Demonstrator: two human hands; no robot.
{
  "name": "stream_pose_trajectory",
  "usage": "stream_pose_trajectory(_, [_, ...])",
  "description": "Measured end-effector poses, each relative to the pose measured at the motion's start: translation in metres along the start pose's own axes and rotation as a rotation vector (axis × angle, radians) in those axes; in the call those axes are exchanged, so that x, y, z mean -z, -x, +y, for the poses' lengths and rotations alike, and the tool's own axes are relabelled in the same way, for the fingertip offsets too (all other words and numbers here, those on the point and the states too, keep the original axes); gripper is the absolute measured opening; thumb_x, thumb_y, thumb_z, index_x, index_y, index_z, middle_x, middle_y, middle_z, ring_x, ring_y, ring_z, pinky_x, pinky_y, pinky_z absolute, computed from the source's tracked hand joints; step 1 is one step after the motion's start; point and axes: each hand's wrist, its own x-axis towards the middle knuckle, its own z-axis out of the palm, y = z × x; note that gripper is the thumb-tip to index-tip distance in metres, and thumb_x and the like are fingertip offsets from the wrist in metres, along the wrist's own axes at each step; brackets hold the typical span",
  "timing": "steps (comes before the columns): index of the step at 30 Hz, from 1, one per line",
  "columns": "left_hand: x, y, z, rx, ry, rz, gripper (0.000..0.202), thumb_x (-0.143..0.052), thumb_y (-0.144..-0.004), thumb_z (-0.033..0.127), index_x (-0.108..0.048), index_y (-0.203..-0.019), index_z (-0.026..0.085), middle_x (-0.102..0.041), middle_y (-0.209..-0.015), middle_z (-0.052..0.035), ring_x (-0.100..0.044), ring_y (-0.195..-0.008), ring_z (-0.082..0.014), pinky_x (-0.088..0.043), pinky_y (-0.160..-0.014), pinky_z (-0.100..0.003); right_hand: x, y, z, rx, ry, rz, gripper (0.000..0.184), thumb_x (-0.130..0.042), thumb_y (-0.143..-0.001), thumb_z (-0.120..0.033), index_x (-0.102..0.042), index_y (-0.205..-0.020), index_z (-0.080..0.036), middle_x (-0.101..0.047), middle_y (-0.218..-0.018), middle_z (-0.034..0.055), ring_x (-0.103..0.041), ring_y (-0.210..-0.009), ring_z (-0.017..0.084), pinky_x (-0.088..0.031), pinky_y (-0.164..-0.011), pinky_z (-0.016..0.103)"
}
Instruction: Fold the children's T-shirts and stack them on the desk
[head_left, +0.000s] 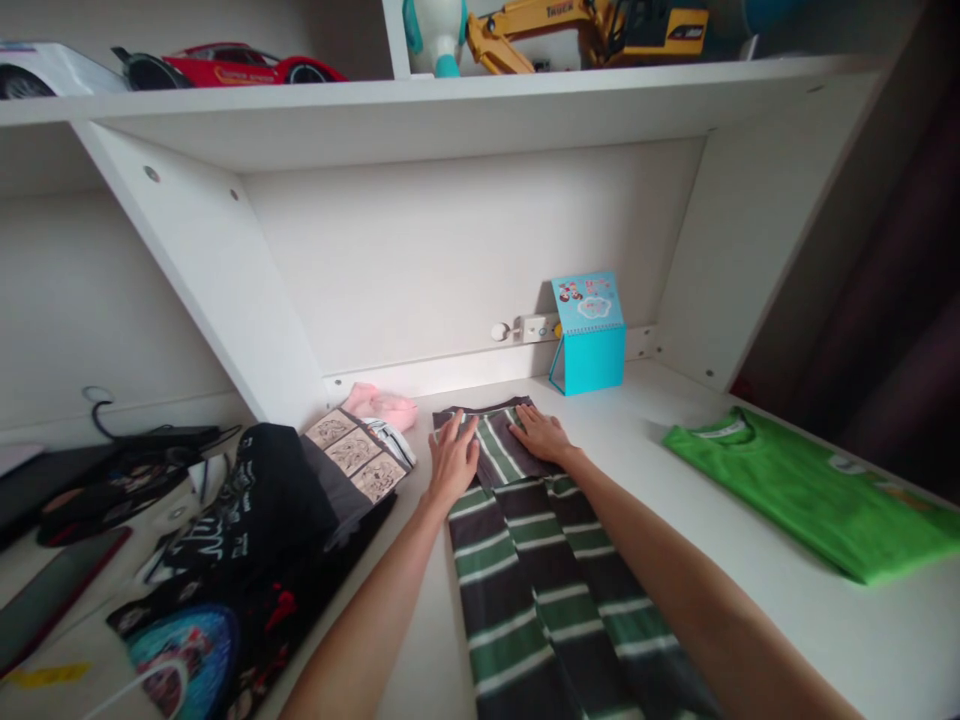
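A striped shirt [536,590] in dark grey, green and white lies on the white desk, its sides folded inward into a long strip. At its far end a section is folded over, with stripes running the other way. My left hand [454,455] rests on the left edge of that section, fingers stretched out. On its right part my right hand [544,437] lies flat, fingers spread. Neither hand grips the cloth. The near end of the shirt runs out of view at the bottom.
A folded green T-shirt [817,490] lies to the right. Dark printed clothes [255,500] are heaped at the left, near a pink cloth [379,405]. A blue desk calendar [594,360] stands by a socket [536,328] at the back. Toys sit on the shelf [480,110] overhead.
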Motion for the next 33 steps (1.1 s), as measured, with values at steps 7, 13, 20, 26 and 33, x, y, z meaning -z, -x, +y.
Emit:
stream_pose_trajectory(7, [-0.004,0.001,0.0,-0.015,-0.039,-0.302,0.053,-0.035,-0.085,0.056,-0.04,-0.133,0.033,-0.027,-0.146,-0.0038,-0.019,-0.134,-0.0309,-0.01,-0.104,-0.058,0.016,0.019,-0.008,0.02,-0.033,-0.079,0.067,-0.017,-0.09,-0.056,-0.008,-0.144,-0.017,-0.011,-0.149,0.0128,-0.008,-0.136,0.026,-0.014,-0.104,0.052])
stream_pose_trajectory(13, [-0.004,-0.002,-0.001,-0.019,-0.088,-0.326,0.054,-0.033,-0.086,0.057,-0.037,-0.135,0.033,-0.024,-0.147,-0.0033,-0.016,-0.135,-0.0307,-0.011,-0.104,-0.057,0.034,0.138,-0.002,0.259,-0.077,-0.187,0.077,-0.028,-0.085,-0.064,-0.011,-0.144,-0.019,-0.01,-0.149,0.0115,-0.006,-0.136,0.027,-0.015,-0.106,0.05])
stream_pose_trajectory(20, [-0.003,-0.004,-0.001,-0.012,-0.092,-0.328,0.052,-0.034,-0.087,0.054,-0.038,-0.134,0.033,-0.024,-0.147,-0.0034,-0.017,-0.135,-0.0294,-0.011,-0.104,-0.056,0.047,0.309,0.007,0.37,-0.18,-0.064,0.065,-0.045,-0.085,-0.051,-0.021,-0.141,-0.029,-0.026,-0.145,0.0083,-0.02,-0.132,0.03,-0.028,-0.102,0.052])
stream_pose_trajectory(26, [-0.006,-0.005,-0.001,-0.042,-0.066,-0.251,0.046,-0.04,-0.086,0.05,-0.048,-0.127,0.03,-0.034,-0.142,-0.0051,-0.022,-0.133,-0.0286,-0.015,-0.105,-0.052,0.033,0.359,-0.002,0.393,-0.077,0.198,0.051,-0.064,-0.072,-0.04,-0.056,-0.119,-0.021,-0.058,-0.12,0.0131,-0.055,-0.109,0.03,-0.05,-0.086,0.039])
stream_pose_trajectory(33, [-0.001,-0.001,0.005,-0.054,-0.065,-0.177,0.038,-0.045,-0.086,0.044,-0.057,-0.118,0.027,-0.047,-0.133,-0.0077,-0.036,-0.127,-0.0281,-0.016,-0.106,-0.049,0.024,0.367,-0.001,0.26,-0.158,0.354,0.05,-0.039,-0.073,-0.006,-0.049,-0.12,-0.022,-0.061,-0.105,0.0081,-0.058,-0.097,0.02,-0.053,-0.08,0.029])
